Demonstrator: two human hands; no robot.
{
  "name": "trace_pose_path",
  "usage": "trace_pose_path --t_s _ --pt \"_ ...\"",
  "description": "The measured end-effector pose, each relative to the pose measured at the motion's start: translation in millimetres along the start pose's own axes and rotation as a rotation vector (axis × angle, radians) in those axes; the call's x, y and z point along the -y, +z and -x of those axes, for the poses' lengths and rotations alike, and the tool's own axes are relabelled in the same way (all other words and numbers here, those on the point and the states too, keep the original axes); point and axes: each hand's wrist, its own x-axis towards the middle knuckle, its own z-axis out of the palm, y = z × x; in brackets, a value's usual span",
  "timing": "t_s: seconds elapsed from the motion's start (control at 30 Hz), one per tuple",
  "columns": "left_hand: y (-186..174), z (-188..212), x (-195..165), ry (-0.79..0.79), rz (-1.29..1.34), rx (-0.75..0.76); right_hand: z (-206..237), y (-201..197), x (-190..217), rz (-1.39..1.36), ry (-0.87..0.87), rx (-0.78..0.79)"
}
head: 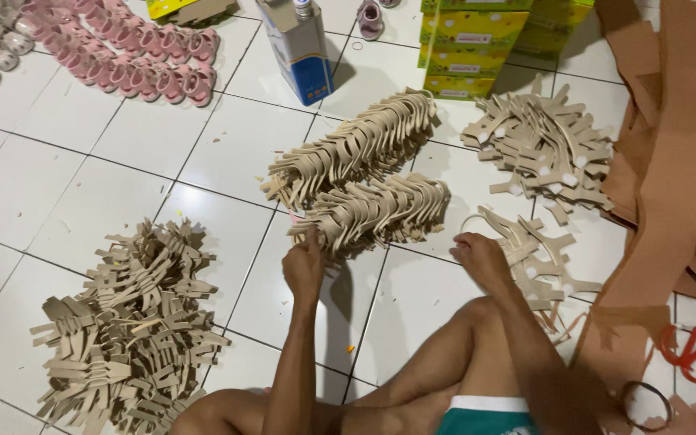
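I sit on a white tiled floor among piles of beige cut-out strap pieces. My left hand (304, 262) pinches the near end of a neat overlapped row of straps (372, 211). A second overlapped row (360, 147) lies just behind it. My right hand (481, 256) rests palm down on a small loose pile of straps (537, 254) to the right, touching the pieces; I cannot tell whether it grips one. My bare knees are in front of me.
A big loose heap of straps (126, 322) lies at left, another (545, 145) at back right. Brown sheet offcuts (670, 161) and red-handled scissors (690, 350) are at right. Pink sandals (134, 52), a metal can (300, 48) and yellow-green boxes (465, 40) stand behind.
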Motion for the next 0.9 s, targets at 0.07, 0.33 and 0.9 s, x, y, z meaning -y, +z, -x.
trace_pose_path --t_s 0.07,0.33,0.9 --pt "-14 17 18 0.016 0.024 -0.066 2 -16 -24 0.231 -0.064 0.04" --pt "-40 141 116 -0.124 -0.048 0.364 5 -29 -25 0.232 -0.205 0.296" --pt "-17 122 102 -0.092 0.878 0.181 100 143 143 -0.18 -0.665 0.242"
